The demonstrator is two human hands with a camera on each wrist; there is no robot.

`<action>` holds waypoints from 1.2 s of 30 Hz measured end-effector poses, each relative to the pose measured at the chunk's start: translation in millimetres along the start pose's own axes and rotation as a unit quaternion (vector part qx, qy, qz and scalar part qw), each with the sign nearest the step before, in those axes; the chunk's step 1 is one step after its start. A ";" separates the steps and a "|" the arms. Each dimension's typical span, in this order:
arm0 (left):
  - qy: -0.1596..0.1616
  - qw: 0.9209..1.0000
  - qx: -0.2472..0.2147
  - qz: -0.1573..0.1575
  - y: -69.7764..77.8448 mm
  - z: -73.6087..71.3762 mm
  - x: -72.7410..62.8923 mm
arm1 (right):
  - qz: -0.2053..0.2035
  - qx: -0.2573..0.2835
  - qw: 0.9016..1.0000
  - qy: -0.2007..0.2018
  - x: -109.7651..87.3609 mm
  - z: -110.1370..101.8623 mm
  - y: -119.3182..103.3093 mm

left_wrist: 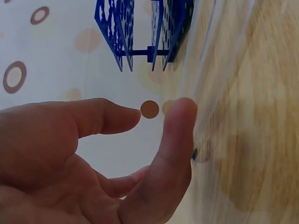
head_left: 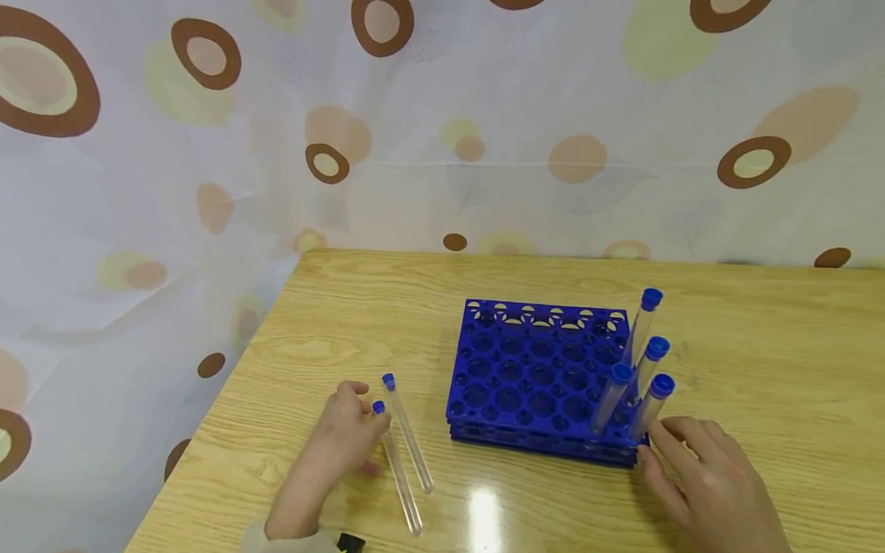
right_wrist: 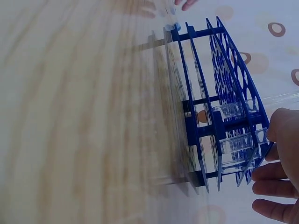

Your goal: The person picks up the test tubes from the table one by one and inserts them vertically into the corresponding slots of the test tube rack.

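Observation:
My left hand [head_left: 344,430] is beside the blue cap of a clear test tube [head_left: 402,483] lying on the table. In the left wrist view, thumb and fingertips stand apart, one finger overlapping the tube. A second capped test tube [head_left: 410,433] lies alongside, to the right. The blue test tube rack [head_left: 540,428] stands right of both. My right hand [head_left: 724,492] holds its front right corner, thumb at the front and fingers at the right end. Several blue-capped test tubes [head_left: 611,398] stand in the rack's right end, slightly tilted, one right by my right index finger.
The wooden table [head_left: 806,354] has its left edge beyond my left hand. A patterned sheet [head_left: 498,79] hangs behind and to the left. By my left sleeve [head_left: 285,548] a small black object [head_left: 350,551] shows.

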State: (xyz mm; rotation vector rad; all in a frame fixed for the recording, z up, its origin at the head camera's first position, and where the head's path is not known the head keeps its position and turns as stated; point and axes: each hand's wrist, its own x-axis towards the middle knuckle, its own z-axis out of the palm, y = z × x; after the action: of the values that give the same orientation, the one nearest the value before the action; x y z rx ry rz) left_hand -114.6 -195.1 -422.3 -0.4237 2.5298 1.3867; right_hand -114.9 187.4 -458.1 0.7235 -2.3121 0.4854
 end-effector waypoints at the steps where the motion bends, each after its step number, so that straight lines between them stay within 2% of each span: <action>1: 0.000 1.000 0.003 -0.004 -1.7 0.9 0.4 | 0.002 0.000 1.000 -0.003 0.4 -0.7 -0.5; 7: -0.007 1.000 0.011 -0.019 -5.3 7.2 1.4 | 0.012 -0.001 1.000 -0.009 1.4 -2.8 -1.9; 12: 0.001 0.999 0.026 -0.029 -6.0 12.6 2.5 | 0.012 -0.001 1.000 -0.006 0.3 -2.3 -1.8; 16: 0.004 0.999 0.045 -0.026 -5.0 14.2 3.0 | 0.012 -0.001 1.000 -0.004 -1.0 -1.1 -1.1; 24: 0.007 0.999 0.037 -0.007 -7.4 16.9 3.7 | 0.006 -0.001 1.000 0.005 -2.3 0.9 0.3; 36: 0.052 0.994 0.096 -0.029 -4.9 24.9 8.4 | 0.010 0.006 1.000 0.003 -2.8 0.1 0.3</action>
State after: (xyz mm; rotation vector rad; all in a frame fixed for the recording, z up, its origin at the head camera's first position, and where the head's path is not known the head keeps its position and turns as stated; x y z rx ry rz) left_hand -119.2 -177.7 -442.0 -0.5396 2.6802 1.1154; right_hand -113.4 188.7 -460.1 0.7034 -2.3150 0.5101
